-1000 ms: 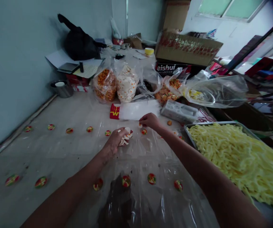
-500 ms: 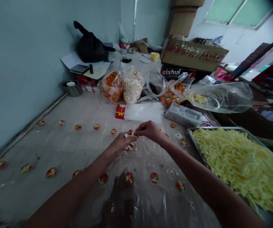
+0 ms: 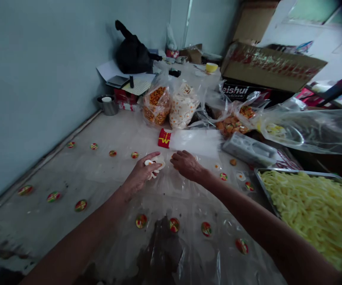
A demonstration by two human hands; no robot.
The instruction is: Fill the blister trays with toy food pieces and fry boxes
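My left hand (image 3: 137,177) is wrapped round several small white fried-egg-shaped pieces (image 3: 154,167), which stick out between thumb and fingers. Just to its right, my right hand (image 3: 188,164) hovers over or touches the plastic-covered table, fingertips pinched together; what they hold, if anything, is hidden. Round red-and-green discs (image 3: 174,225) lie in two rows on the clear plastic (image 3: 155,202). At the right end of the far row, fried-egg pieces (image 3: 240,176) rest beside some discs (image 3: 223,176).
Behind my hands stand a bag of fried-egg pieces (image 3: 184,110), a bag of orange pieces (image 3: 156,107) and a red-ended clear packet (image 3: 165,138). A metal tray (image 3: 266,194) of pale yellow strands is at right, near a grey plastic tray (image 3: 248,149). A wall borders the left.
My hands have come apart; the right has moved away from the pieces in the left and lowered toward the table. The camera view has turned left.
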